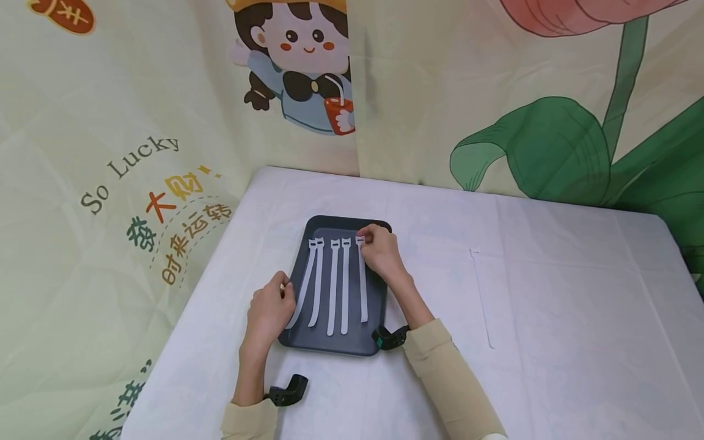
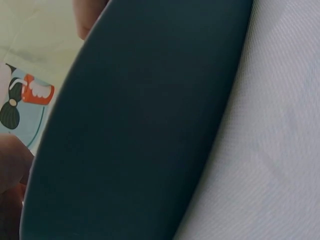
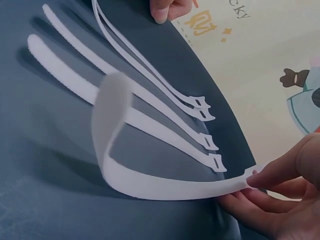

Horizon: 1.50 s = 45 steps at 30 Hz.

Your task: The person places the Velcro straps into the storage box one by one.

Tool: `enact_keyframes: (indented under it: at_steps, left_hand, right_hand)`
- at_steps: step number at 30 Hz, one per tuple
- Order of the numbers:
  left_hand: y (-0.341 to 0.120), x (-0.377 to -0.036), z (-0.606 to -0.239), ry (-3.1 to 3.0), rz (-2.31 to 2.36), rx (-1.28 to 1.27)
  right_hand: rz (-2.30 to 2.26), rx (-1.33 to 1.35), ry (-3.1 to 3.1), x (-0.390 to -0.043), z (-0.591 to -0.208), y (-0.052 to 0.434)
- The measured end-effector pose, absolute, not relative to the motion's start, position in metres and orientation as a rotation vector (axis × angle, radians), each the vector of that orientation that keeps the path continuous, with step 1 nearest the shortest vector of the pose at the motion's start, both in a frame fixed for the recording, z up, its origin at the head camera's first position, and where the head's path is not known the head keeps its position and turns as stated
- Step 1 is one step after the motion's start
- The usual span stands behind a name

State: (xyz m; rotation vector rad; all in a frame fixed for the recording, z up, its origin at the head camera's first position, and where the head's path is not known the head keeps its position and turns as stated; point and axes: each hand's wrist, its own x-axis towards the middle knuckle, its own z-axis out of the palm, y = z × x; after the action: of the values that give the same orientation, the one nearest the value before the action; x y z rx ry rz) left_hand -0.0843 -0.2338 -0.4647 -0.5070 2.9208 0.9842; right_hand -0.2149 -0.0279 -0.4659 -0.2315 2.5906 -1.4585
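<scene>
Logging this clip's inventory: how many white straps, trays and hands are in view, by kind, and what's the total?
White straps on the tray: 5, the rightmost pinched by the right hand
White straps on the tablecloth: 1
Dark trays: 1
Hands: 2, with the left hand at the tray's left edge
Total: 9

At the left of the head view, the pale yellow-green printed fabric backdrop [image 1: 110, 122] carries grey lettering "So Lucky" [image 1: 129, 172]. Just below it stand orange Chinese characters "大财" [image 1: 175, 197] with an exclamation mark, then green ones "发" [image 1: 140, 233], and brown ones "时来运转" [image 1: 195, 243] along a dashed arc. No other writing is legible.
</scene>
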Motion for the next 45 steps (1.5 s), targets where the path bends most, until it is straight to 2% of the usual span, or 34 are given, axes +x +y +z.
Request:
enact_keyframes:
  at_steps: [17,30,37,45]
  left_hand:
    - [-0.237,-0.079,-0.461,2.912,0.977,-0.487]
    - [-0.234,-0.080,-0.456,2.926,0.897,-0.493]
    - [-0.236,-0.081,-0.457,2.906,0.909,-0.473]
    - [-0.239,-0.081,-0.456,2.879,0.917,-0.472]
  right_hand:
    - [-1.321,-0.292,2.654,-0.196,-0.450,-0.021]
    - [-1.686,-0.330,2.579,-0.188,-0.447,0.001]
    - [-1.944,-0.261,2.407,-0.187,-0.451,0.023]
    - [-1.940,-0.160,2.426,-0.184,-0.453,0.052]
